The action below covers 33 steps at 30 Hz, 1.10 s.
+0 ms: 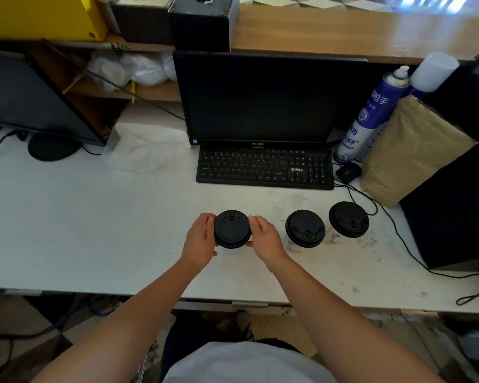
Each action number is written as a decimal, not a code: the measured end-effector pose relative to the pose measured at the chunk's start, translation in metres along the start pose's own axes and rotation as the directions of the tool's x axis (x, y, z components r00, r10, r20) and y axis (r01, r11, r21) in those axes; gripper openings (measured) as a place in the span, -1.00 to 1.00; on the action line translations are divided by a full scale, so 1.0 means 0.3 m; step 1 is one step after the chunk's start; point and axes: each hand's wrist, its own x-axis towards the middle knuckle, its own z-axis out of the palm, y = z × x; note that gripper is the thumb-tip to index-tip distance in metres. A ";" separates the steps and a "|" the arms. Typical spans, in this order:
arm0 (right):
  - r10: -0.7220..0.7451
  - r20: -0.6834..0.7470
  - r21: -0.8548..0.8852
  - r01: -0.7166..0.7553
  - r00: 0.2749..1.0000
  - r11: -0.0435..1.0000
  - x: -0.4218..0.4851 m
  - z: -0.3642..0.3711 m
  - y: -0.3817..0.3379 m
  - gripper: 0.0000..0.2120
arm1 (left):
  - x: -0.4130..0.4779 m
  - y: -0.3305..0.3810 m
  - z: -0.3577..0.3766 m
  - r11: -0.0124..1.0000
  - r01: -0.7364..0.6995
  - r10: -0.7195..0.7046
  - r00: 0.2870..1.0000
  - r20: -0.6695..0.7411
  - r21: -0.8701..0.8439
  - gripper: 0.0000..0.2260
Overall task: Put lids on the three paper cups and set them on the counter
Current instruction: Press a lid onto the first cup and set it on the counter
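Three paper cups stand in a row on the white counter (94, 217), each seen from above with a black lid covering it. The leftmost lidded cup (232, 229) sits between my hands. My left hand (201, 240) grips its left side and my right hand (264, 239) grips its right side, fingers on the lid's rim. The cup body under the lid is hidden. The middle lidded cup (305, 228) and the right lidded cup (348, 219) stand free, to the right of my right hand.
A black keyboard (264, 167) and monitor (260, 98) sit behind the cups. A blue spray can (371, 114), a brown paper bag (409, 150), a black mouse (348, 172) and a dark box (454, 194) crowd the right. Black cables (398, 239) trail across the right side.
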 end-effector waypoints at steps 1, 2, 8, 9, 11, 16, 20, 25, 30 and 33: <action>-0.004 -0.002 -0.011 0.004 1.000 1.000 0.004 -0.001 -0.007 -0.71 | -0.001 -0.001 -0.001 1.000 -0.015 0.015 1.000 0.025 0.010 -0.74; 0.002 0.002 -0.011 -0.002 1.000 1.000 0.006 -0.004 -0.013 -0.70 | -0.004 0.001 -0.001 1.000 -0.016 0.015 0.999 0.043 0.004 -0.73; 0.145 0.167 0.335 -0.194 0.975 0.922 -0.027 -0.042 -0.019 -0.67 | 0.000 -0.001 0.000 0.904 0.264 -0.245 0.965 0.098 -0.338 -0.66; 0.145 0.198 0.357 -0.209 0.969 0.910 -0.032 -0.051 -0.024 -0.71 | 0.002 -0.001 -0.005 0.879 0.292 -0.271 0.956 0.110 -0.376 -0.64; 0.133 0.258 0.344 -0.219 0.957 0.913 -0.038 -0.066 -0.038 -0.77 | 0.009 0.004 -0.018 0.840 0.329 -0.296 0.944 0.145 -0.430 -0.60; 0.064 0.328 0.147 -0.118 0.943 0.982 -0.036 -0.077 -0.061 -0.61 | 0.026 0.056 -0.045 0.744 0.435 -0.344 0.900 0.268 -0.507 -0.59; 0.004 0.284 -0.009 -0.001 0.959 1.000 -0.047 -0.064 -0.052 -0.41 | 0.003 0.089 -0.033 0.680 0.491 -0.373 0.871 0.320 -0.544 -0.62; -0.029 0.134 -0.085 0.041 0.990 0.995 -0.064 -0.056 -0.056 -0.28 | -0.035 0.098 -0.009 0.706 0.541 -0.413 0.838 0.356 -0.456 -0.62; -0.040 0.119 -0.063 0.047 0.992 0.997 -0.070 -0.051 -0.075 -0.30 | -0.045 0.066 0.003 0.849 0.422 -0.334 0.895 0.296 -0.317 -0.63; -0.047 0.130 -0.096 0.060 0.990 0.994 -0.072 -0.047 -0.081 -0.30 | -0.046 0.033 -0.011 0.905 0.327 -0.246 0.924 0.293 -0.271 -0.72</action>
